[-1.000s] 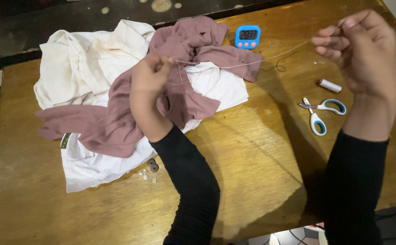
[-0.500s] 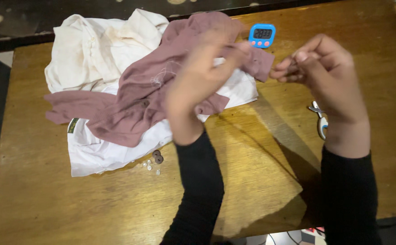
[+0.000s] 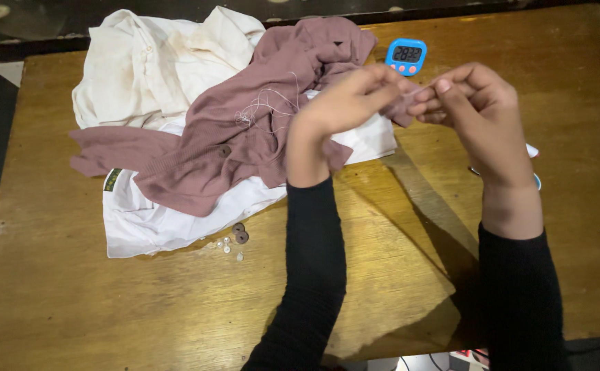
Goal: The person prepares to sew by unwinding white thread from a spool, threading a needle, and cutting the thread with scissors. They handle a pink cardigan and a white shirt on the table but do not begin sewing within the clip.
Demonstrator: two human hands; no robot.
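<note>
Both hands raised above the wooden tabletop [image 3: 396,247], fingertips meeting just in front of the blue digital timer [image 3: 406,57]. Left hand [image 3: 338,110]: grip pinched together, thumb against forefinger. Right hand [image 3: 475,106]: grip likewise pinched, fingers curled in, tips touching or nearly touching the left's. What sits between the two pinches is too fine to make out; probably the end of the pale thread [image 3: 265,106], but cannot confirm.

The thread lies in loose loops on the mauve knit garment [image 3: 245,137], left of the left hand, trailing from a small tangle near the garment's middle. A dark button shows on the garment below that tangle. The garment is draped across a white shirt [image 3: 149,227], with a cream shirt [image 3: 142,62] bunched behind it at the far left of the tabletop.

Clutter: two dark buttons [image 3: 239,232] and a scatter of small clear buttons [image 3: 224,246] just off the white shirt's lower edge, near the left forearm. Scissors [image 3: 535,180] mostly hidden behind the right wrist; only a sliver of white and blue handle visible. The left hand covers part of the mauve garment's right end. Black sleeves on both arms.
</note>
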